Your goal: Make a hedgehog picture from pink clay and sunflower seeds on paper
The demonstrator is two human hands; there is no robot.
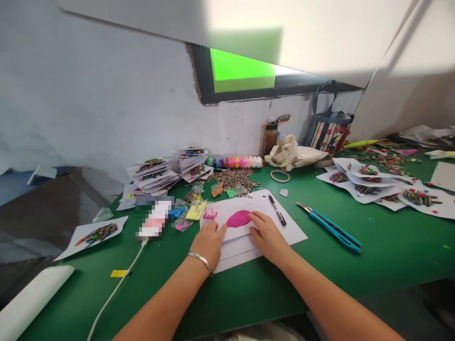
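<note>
A flat, leaf-shaped piece of magenta modelling clay lies on white paper, with more sheets stacked beneath. My left hand, wearing a silver bangle, rests on the paper with its thumb apart at the clay's left end. My right hand lies with fingers stretched out, their tips touching the clay's right end. Neither hand is closed round anything. Beyond my right hand lies a black pen on the paper. A small bag of pink clay is just above my left hand.
Bags of coloured clay, such as a yellow one, lie left of the paper. Striped seeds are heaped behind. A blue utility knife lies right with its blade showing. A white cable crosses the left. Seed-decorated cards are stacked.
</note>
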